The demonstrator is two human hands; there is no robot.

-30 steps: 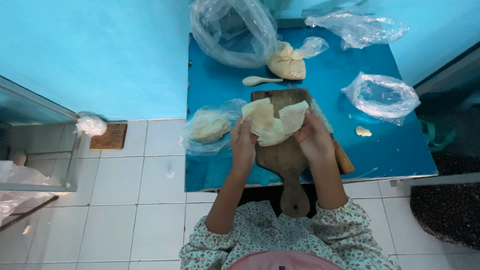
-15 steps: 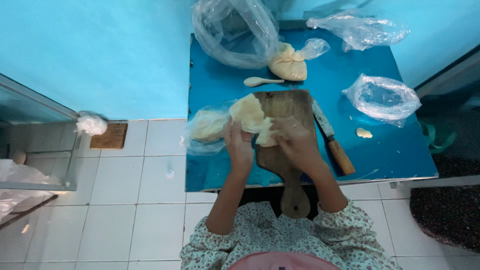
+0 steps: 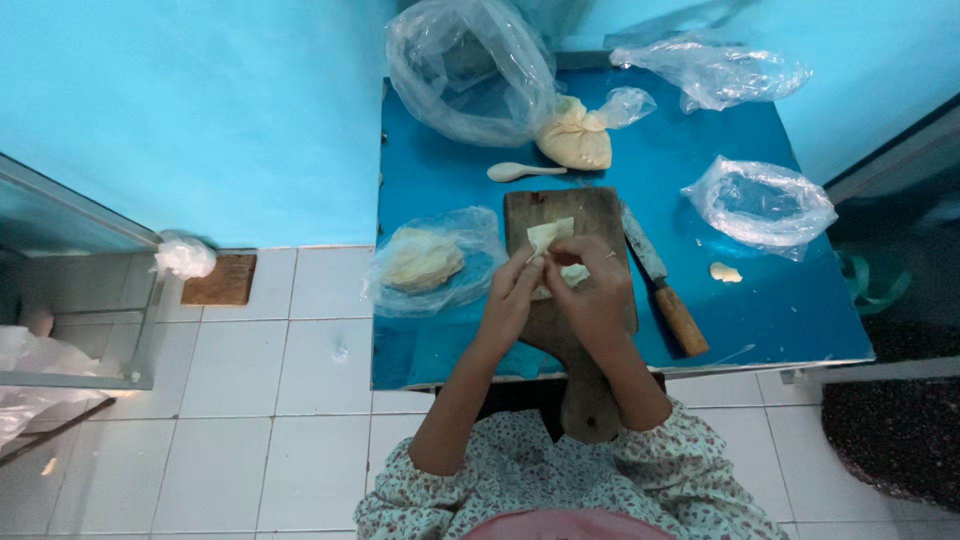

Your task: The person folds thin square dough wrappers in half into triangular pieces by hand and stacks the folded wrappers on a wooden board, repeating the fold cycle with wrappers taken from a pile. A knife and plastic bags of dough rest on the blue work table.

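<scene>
Both hands meet over a wooden cutting board (image 3: 560, 215) on a small blue table (image 3: 780, 290). My left hand (image 3: 512, 300) and my right hand (image 3: 590, 290) together pinch a thin, pale yellow square wrapper (image 3: 550, 240), folded between the fingertips. Left of the board lies a clear plastic bag holding a stack of pale wrappers (image 3: 422, 260). A knife with a wooden handle (image 3: 662, 290) lies just right of the board.
At the back of the table are a pale spoon (image 3: 522, 171), a tied bag of yellowish filling (image 3: 575, 138), a large crumpled clear bag (image 3: 465, 70) and two other clear bags (image 3: 762, 200). A small dough scrap (image 3: 725, 272) lies at right. White floor tiles (image 3: 250, 380) spread left.
The wrapper was spread wider in both hands a second ago. Now it is folded small between the fingertips, and both hands have drawn together over the board.
</scene>
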